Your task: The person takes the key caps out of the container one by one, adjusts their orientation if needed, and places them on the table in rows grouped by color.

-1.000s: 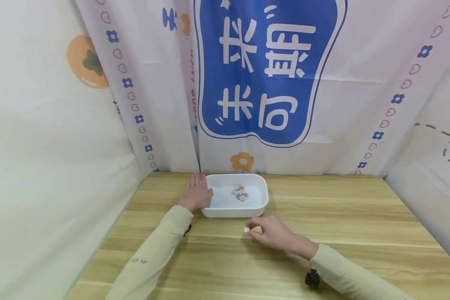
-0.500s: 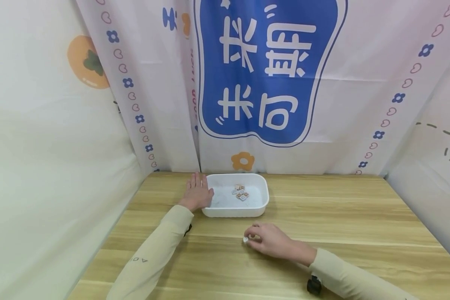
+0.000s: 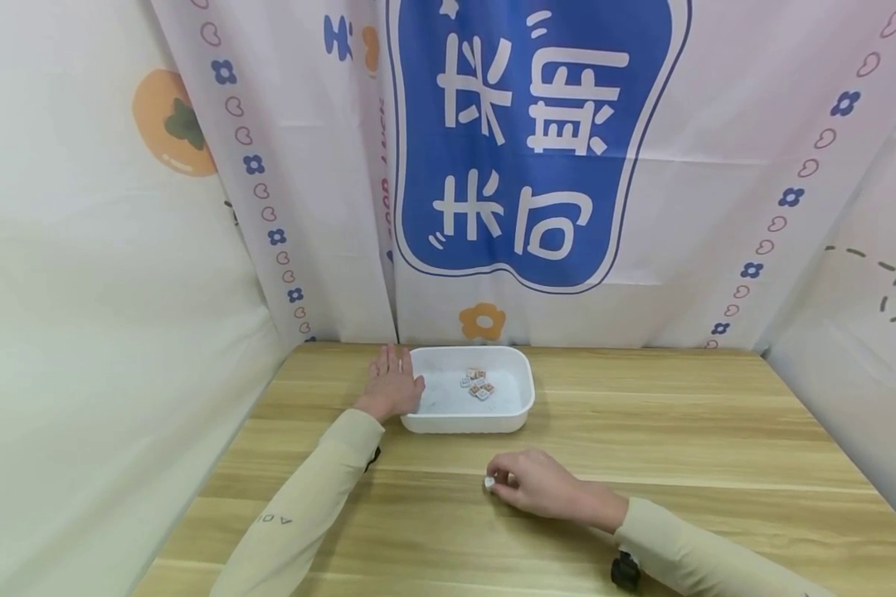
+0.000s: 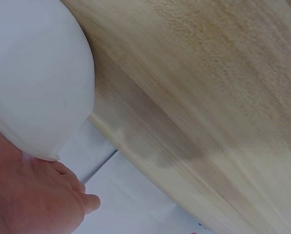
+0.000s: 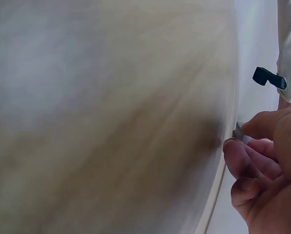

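Note:
My left hand (image 3: 392, 385) lies against the left end of a white rectangular tub (image 3: 465, 424), fingers straight along its rim. The left wrist view shows that hand (image 4: 35, 195) touching the tub's outer wall (image 4: 43, 83). Several small square tiles, white and orange-brown (image 3: 479, 385), lie in a loose cluster inside the tub. In front of it, my right hand (image 3: 538, 485) pinches a small white tile (image 3: 489, 482) between thumb and forefinger, just over the table or touching it; I cannot tell which. In the right wrist view the fingers mostly cover that tile (image 5: 238, 131).
The wooden table (image 3: 679, 431) reaches back to a printed cloth (image 3: 328, 207) hanging behind the tub. White cloth walls (image 3: 119, 332) stand at both sides. A black band (image 3: 625, 571) shows at the right wrist.
My right hand has moved toward me, away from the tub and lower to the table, with the small tile still pinched. The left hand and tub have stayed in place.

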The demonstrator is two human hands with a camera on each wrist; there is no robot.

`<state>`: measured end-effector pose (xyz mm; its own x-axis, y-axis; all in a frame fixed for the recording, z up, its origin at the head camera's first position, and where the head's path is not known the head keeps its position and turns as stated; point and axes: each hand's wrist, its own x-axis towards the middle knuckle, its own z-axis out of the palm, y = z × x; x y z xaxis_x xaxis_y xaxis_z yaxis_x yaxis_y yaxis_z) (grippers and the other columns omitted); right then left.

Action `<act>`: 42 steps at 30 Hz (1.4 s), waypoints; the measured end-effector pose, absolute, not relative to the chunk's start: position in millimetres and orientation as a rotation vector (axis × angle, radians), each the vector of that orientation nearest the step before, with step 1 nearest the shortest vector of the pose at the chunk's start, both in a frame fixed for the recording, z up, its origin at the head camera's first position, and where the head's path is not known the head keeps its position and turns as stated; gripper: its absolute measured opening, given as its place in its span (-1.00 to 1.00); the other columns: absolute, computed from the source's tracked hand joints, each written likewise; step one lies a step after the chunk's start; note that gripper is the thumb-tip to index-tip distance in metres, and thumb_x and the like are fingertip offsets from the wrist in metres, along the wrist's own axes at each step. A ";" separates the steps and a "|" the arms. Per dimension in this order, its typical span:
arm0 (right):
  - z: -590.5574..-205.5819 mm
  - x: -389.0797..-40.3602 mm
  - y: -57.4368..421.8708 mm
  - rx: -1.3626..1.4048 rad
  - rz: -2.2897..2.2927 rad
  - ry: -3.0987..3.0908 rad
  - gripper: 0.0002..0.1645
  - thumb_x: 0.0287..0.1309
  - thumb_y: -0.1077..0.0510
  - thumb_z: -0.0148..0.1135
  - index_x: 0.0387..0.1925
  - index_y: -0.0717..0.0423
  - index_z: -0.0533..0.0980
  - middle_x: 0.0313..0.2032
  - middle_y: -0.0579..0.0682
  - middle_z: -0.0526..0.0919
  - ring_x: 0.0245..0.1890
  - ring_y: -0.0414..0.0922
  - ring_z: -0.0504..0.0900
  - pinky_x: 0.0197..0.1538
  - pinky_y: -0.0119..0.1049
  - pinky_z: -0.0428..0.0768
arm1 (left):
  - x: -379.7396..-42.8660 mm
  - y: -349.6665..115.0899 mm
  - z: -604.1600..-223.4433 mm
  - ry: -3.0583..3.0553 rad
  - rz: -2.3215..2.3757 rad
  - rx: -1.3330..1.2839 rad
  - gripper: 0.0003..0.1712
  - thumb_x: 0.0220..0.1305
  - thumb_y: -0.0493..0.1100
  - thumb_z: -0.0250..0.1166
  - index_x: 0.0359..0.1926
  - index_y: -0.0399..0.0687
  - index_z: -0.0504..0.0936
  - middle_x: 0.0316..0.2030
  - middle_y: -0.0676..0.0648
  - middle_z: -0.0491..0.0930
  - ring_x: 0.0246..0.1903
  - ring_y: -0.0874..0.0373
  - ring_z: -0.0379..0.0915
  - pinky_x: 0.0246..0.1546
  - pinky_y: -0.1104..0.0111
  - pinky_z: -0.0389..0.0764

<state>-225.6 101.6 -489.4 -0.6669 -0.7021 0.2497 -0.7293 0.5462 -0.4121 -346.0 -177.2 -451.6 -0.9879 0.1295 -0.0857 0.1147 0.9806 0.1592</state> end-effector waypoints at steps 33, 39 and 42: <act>-480.4 -236.4 102.0 1.167 0.712 -2.880 -0.87 0.17 0.12 0.34 -0.23 0.01 0.63 -0.45 -0.16 0.72 -0.55 -0.44 0.47 -0.44 -0.52 0.49 | -346.7 -179.2 -452.6 3.030 0.221 0.210 -0.15 0.51 0.16 -0.29 0.52 -0.33 -0.27 0.50 -0.42 -0.46 0.52 -0.29 -0.55 0.52 -0.08 -0.29; -473.9 -238.9 105.5 1.182 0.675 -2.890 -0.79 0.18 0.10 0.32 -0.15 0.06 0.63 -0.42 -0.13 0.73 -0.52 -0.41 0.52 -0.41 -0.50 0.54 | -346.9 -179.3 -451.4 3.024 0.219 0.214 -0.15 0.51 0.17 -0.34 0.52 -0.33 -0.28 0.50 -0.41 -0.48 0.52 -0.29 -0.57 0.53 -0.08 -0.26; -469.0 -240.9 108.2 1.154 0.665 -2.892 -0.76 0.19 0.11 0.31 -0.11 0.09 0.63 -0.36 -0.10 0.73 -0.44 -0.34 0.59 -0.35 -0.48 0.58 | -347.0 -178.4 -451.0 3.023 0.208 0.225 -0.15 0.51 0.18 -0.38 0.52 -0.33 -0.28 0.50 -0.42 -0.47 0.52 -0.29 -0.55 0.53 -0.08 -0.26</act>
